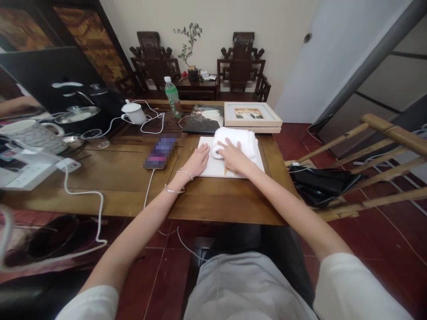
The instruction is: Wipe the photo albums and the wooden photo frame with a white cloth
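Observation:
A white folded towel [242, 138] lies on a white sheet [213, 169] on the wooden table [213, 200]. My right hand [235, 156] rests flat on the towel's near edge, fingers stretched forward. My left hand [198, 161] lies on the sheet just left of it, its fingers extended toward the towel's rolled end. Bracelets circle my left wrist. Neither hand grips anything.
A phone [159, 153] on a white cable lies left of the hands. Behind are a framed picture [250, 115], a dark book [204, 119], a green bottle [172, 98] and a white cup [133, 113]. A power strip [30, 171] sits far left, a bamboo rack [373, 169] right.

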`<state>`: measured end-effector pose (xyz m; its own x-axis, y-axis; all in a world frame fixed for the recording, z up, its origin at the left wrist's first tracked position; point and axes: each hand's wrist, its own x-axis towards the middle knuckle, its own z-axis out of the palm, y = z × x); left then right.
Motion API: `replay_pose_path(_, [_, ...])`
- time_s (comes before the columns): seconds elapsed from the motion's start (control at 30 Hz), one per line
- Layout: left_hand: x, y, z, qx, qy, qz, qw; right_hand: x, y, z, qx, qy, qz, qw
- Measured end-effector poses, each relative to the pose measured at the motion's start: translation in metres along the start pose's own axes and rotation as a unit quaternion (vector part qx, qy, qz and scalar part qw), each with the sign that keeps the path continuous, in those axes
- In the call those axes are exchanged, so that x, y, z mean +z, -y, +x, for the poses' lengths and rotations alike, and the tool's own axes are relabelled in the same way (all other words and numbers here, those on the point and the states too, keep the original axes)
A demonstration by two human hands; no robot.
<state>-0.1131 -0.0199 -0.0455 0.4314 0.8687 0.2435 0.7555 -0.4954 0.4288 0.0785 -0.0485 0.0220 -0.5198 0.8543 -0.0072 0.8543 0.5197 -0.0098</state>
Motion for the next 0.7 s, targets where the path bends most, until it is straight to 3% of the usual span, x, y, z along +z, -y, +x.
replay_pose_path(0.13, [0.001, 0.004, 0.002, -0.001, -0.003, -0.009, 1.000, 0.007, 0.021, -0.017, -0.016, -0.015, -0.023, 1.000])
replay_pose_path(0.37, [0.002, 0.009, 0.001, 0.013, -0.001, -0.007, 1.000, -0.001, 0.054, -0.086, -0.078, 0.024, 0.006, 0.997])
replay_pose_path(0.47, [0.003, 0.010, 0.001, 0.010, 0.000, 0.006, 1.000, -0.007, 0.058, -0.103, -0.089, 0.029, 0.017, 0.995])
replay_pose_path(0.57, [0.003, 0.009, 0.002, 0.011, -0.001, 0.011, 1.000, -0.012, 0.052, -0.095, -0.071, 0.051, 0.029, 0.996])
replay_pose_path(0.7, [0.002, 0.005, 0.001, 0.002, -0.003, 0.003, 1.000, -0.012, 0.030, -0.056, -0.023, 0.025, 0.020, 0.999])
